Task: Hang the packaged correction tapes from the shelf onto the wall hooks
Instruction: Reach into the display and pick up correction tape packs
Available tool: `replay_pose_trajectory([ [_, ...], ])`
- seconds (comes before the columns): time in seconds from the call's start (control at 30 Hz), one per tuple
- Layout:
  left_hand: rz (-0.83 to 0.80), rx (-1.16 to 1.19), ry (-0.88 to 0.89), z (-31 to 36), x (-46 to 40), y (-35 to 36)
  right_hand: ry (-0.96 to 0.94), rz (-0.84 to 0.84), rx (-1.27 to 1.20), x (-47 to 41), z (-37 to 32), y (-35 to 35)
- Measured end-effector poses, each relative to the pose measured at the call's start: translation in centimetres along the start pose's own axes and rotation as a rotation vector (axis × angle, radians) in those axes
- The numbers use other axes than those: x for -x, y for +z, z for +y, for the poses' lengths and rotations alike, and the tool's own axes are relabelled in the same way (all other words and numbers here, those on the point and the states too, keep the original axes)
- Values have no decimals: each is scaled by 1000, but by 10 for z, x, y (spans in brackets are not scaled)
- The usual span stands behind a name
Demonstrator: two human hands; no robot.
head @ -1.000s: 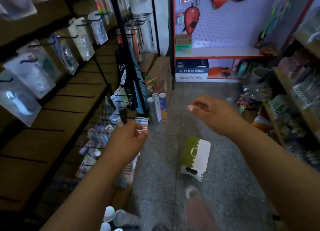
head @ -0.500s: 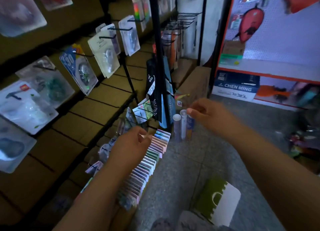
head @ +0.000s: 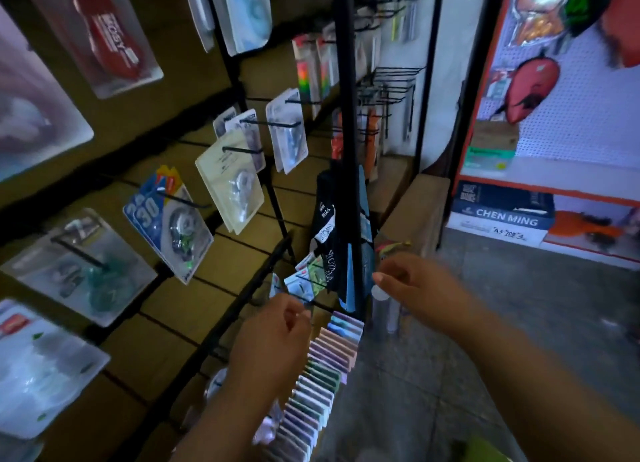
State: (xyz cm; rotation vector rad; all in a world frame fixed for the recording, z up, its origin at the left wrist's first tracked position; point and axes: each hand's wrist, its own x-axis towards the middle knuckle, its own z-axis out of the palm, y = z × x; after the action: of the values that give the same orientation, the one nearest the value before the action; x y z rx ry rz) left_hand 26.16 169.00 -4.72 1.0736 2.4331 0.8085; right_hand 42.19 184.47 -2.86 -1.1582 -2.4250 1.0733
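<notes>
Surroundings: a black pole (head: 348,170) is standing between the wall hooks (head: 273,123) and both hands.
Card row (head: 325,368): lying just beside the left hand (head: 273,340).
Packaged tapes (head: 230,181): hanging on hooks, well above both hands.
Left hand: fingers curling loosely, holding nothing visible.
Right hand (head: 420,290): fingers curling, grip impossible to tell.

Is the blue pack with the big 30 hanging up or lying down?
Hanging up. The blue pack dangles from a black wall hook through its top.

left hand (head: 273,337): forward, fingers loosely curled | right hand (head: 415,288): forward, fingers loosely curled
</notes>
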Motion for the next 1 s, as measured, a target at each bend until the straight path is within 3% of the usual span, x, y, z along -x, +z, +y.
replay_pose_trajectory([
  [0.27, -31, -308, 64, -24, -54, -22, 6, 73, 105, -49, -6, 2],
  [0.47, 36, -302, -5, -31, -69, -30, -42, 30, 132, -81, -15, 1],
  [0.67, 61, -258, -132, -29, -79, -40, -260, -117, 123, -141, -45, 14],
  [1.0, 314, -122, -476, 5, -80, -12, -619, -467, 174, -214, -60, 28],
])
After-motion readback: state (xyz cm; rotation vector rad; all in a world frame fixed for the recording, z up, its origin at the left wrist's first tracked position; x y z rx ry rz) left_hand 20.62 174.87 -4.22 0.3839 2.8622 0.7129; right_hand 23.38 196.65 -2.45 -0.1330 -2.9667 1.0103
